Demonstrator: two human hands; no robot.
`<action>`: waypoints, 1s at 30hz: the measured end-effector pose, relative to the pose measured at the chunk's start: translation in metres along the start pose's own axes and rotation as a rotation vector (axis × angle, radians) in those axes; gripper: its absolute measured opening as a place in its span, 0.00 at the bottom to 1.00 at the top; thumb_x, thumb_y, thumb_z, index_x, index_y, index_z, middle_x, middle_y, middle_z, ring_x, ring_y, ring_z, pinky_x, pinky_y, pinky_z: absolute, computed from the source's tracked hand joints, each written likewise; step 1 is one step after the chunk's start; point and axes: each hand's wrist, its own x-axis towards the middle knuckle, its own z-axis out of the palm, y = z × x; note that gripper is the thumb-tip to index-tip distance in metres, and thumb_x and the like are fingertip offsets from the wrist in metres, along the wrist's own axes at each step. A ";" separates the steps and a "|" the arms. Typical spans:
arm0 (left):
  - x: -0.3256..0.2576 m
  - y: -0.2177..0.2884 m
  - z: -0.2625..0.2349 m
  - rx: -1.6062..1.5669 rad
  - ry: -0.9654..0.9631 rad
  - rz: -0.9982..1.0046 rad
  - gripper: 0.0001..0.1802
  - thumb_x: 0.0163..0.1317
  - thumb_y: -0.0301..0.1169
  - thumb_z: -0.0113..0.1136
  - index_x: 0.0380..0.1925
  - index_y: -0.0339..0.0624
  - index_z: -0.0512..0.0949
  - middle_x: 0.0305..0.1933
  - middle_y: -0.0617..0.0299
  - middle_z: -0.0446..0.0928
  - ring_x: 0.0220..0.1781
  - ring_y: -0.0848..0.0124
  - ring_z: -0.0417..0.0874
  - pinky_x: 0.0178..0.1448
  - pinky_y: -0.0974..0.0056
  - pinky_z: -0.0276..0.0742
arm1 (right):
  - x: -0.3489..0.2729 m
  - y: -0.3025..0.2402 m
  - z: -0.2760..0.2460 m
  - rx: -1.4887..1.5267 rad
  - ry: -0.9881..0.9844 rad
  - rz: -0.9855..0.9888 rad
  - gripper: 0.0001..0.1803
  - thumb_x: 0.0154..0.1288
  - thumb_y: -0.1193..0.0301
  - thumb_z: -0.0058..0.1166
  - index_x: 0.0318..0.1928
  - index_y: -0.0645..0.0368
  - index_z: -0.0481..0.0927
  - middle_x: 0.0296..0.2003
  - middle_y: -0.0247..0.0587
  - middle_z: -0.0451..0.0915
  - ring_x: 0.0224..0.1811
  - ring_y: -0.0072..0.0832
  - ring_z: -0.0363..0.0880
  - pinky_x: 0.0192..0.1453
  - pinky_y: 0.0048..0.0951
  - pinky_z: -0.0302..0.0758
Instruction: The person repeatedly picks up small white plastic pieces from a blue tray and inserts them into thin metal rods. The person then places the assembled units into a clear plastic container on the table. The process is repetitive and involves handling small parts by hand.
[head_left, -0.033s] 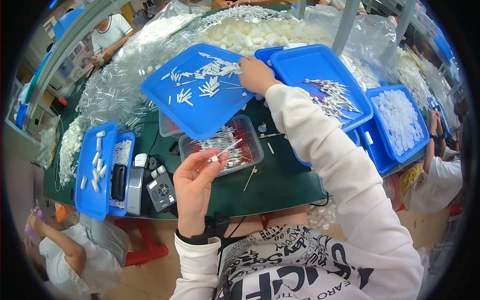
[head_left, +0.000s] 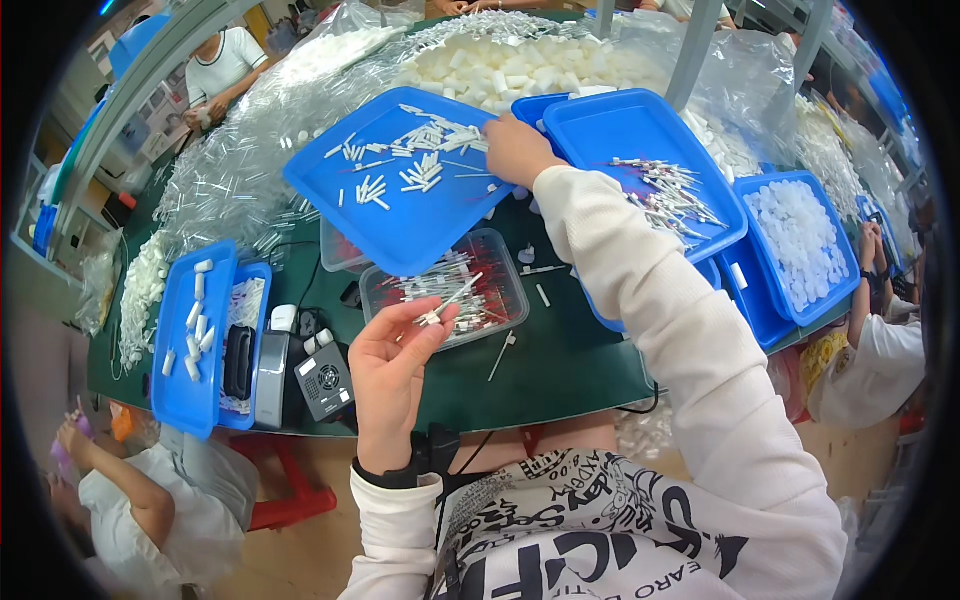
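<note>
My left hand (head_left: 398,365) pinches a thin white stick (head_left: 456,298) with a small white part (head_left: 430,319) on it between thumb and fingers. Just beyond it is a clear plastic box (head_left: 515,312) full of similar white sticks with reddish ends. A blue tray (head_left: 400,240) rests tilted over the far side of that box, with many short white tubes (head_left: 428,172) spread in it. My right hand (head_left: 522,153) reaches to the tray's right edge beside the tubes. Its fingers are curled together; what they hold, if anything, is hidden.
To the right, another blue tray (head_left: 600,125) holds a pile of sticks, beside a container of translucent pieces (head_left: 795,225). Grey machines (head_left: 325,385) and a blue tray of white cylinders (head_left: 172,395) stand left. Foam pieces and plastic bags heap at the back. Other people sit around the table.
My right hand has shifted very slightly right along the tray's edge. The stick in my left hand is tilted a little differently.
</note>
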 end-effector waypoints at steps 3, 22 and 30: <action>-0.005 -0.004 -0.002 0.059 0.007 0.052 0.11 0.59 0.14 0.59 0.43 0.27 0.77 0.50 0.48 0.78 0.52 0.57 0.83 0.58 0.62 0.79 | 0.005 0.001 -0.006 -0.044 -0.199 0.029 0.13 0.55 0.71 0.58 0.42 0.60 0.83 0.44 0.51 0.82 0.48 0.45 0.82 0.49 0.41 0.80; -0.036 -0.002 0.046 0.026 -0.074 0.483 0.14 0.55 0.11 0.58 0.38 0.34 0.67 0.37 0.47 0.79 0.39 0.60 0.83 0.47 0.58 0.81 | -0.205 -0.063 -0.160 1.189 -0.123 0.128 0.08 0.63 0.78 0.58 0.42 0.65 0.81 0.35 0.39 0.85 0.31 0.21 0.82 0.35 0.21 0.77; -0.038 -0.010 0.065 0.092 -0.164 0.475 0.14 0.54 0.11 0.59 0.37 0.33 0.68 0.38 0.46 0.79 0.40 0.58 0.84 0.47 0.55 0.82 | -0.243 -0.044 -0.168 1.280 -0.117 0.191 0.07 0.57 0.83 0.62 0.37 0.65 0.86 0.34 0.41 0.84 0.31 0.22 0.81 0.35 0.20 0.76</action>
